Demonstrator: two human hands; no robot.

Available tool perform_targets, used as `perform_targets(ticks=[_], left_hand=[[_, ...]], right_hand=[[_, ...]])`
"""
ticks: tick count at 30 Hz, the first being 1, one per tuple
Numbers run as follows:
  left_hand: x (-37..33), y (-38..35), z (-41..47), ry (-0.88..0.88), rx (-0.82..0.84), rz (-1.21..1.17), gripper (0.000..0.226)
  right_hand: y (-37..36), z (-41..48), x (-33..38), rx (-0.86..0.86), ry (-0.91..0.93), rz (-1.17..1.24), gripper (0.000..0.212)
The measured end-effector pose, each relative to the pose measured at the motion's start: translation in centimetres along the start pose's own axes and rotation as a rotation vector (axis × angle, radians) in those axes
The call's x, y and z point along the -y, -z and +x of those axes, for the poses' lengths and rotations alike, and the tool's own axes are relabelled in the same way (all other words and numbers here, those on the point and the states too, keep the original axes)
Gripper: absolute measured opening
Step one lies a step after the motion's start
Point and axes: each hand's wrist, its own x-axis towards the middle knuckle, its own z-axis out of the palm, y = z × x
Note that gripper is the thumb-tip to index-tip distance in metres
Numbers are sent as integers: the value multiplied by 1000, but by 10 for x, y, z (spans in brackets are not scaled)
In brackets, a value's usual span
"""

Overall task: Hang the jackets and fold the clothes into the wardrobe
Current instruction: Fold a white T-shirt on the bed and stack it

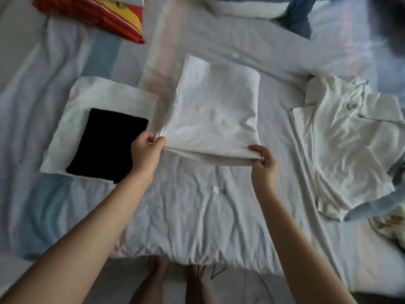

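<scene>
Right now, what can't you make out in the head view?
Head view:
- red and yellow fabric: cut off by the top edge, type unclear.
- dark shape, top right: blurred, unidentifiable.
- pale blue garment: cut off by the right edge.
- white garment: folded over itself, type hidden.
- wardrobe: outside the frame.

Both arms extended forward; left hand (146,148) and right hand (263,161) pinching, fingers curled.

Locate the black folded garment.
Head view, left of centre: the black folded garment lies on a folded white garment on the bed, beside the left hand pinching another white cloth.
</scene>
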Motion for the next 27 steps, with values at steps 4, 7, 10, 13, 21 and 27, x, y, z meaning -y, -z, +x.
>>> perform_targets(ticks=[4, 7, 10, 13, 21, 27], left_hand=[[104, 34, -50, 223, 48, 192, 27], [151, 65, -98, 255, 102, 273, 25], [179, 87, -130, 261, 95, 284, 23], [193, 101, -150, 257, 67, 248, 28], [194, 82, -154, 358, -23, 172, 17], [210, 79, -152, 209, -76, 239, 20]], right_hand=[[0, -77, -98, 347, -268, -311, 41], [11, -132, -141, 620, -411, -442, 40], [23, -160, -159, 895, -521, -564, 30], [27, -161, -152, 1142, -553, -894, 12], [-73, -58, -65, 366, 77, -595, 29], [-200, 24, -28, 713, 371, -799, 58]])
